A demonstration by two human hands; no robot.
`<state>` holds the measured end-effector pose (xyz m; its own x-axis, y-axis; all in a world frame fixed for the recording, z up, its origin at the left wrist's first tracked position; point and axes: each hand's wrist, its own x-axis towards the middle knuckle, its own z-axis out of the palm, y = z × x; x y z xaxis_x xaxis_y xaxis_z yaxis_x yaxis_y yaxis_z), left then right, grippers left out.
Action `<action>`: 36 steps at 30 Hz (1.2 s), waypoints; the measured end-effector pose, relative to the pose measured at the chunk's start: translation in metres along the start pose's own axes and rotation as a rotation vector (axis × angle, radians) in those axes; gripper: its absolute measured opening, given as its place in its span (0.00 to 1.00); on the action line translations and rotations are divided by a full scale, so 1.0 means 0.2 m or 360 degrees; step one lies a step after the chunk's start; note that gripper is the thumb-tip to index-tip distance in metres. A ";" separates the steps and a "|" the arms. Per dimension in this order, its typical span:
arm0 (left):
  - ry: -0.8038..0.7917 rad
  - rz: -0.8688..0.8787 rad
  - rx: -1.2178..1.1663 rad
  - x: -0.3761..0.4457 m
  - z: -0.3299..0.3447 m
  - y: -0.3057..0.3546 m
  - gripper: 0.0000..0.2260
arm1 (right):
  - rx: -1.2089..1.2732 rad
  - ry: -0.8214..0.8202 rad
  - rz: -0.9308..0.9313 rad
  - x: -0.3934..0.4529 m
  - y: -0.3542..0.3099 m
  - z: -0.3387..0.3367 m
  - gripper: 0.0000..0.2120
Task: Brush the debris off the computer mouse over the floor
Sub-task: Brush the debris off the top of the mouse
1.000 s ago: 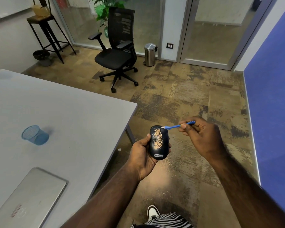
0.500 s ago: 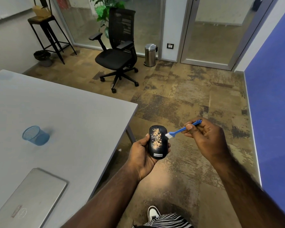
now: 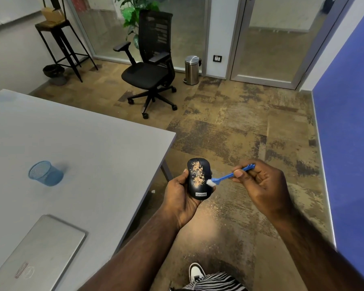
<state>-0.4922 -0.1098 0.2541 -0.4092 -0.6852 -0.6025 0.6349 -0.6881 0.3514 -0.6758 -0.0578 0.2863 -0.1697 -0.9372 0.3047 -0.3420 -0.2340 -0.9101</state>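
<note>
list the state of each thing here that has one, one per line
computer mouse: held in the left hand, top up, tan debris on it
brush: pinched in the right hand, bristles at the mouse's right edge
laptop: lid closed, flat on the table
mesh cup: lying on its side on the table
office chair: unoccupied
pedal bin: lid closed
floor: dusted with debris below the mouse

The person is wearing no sleeves: both forearms are showing bare to the frame edge. The left hand (image 3: 180,198) and right hand (image 3: 263,185) are wearing no gloves. A black-and-white striped garment (image 3: 214,283) and what appears to be a white-and-black sneaker (image 3: 195,270) are showing below.
</note>
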 end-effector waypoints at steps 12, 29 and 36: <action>-0.0007 0.0038 0.0052 0.01 0.02 -0.04 0.23 | -0.0347 0.0079 -0.0345 -0.14 -0.05 0.11 0.04; -0.0067 0.0021 0.0025 -0.01 0.03 -0.04 0.22 | -0.0572 0.0504 -0.0146 -0.09 0.02 0.04 0.05; -0.0054 0.0019 0.0032 0.00 0.02 -0.05 0.21 | -0.0311 0.0499 -0.0102 -0.08 0.03 0.00 0.05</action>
<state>-0.5005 -0.1039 0.2541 -0.4237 -0.7010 -0.5736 0.6266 -0.6841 0.3732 -0.6755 -0.0448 0.2763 -0.4068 -0.7904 0.4580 -0.5259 -0.2074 -0.8249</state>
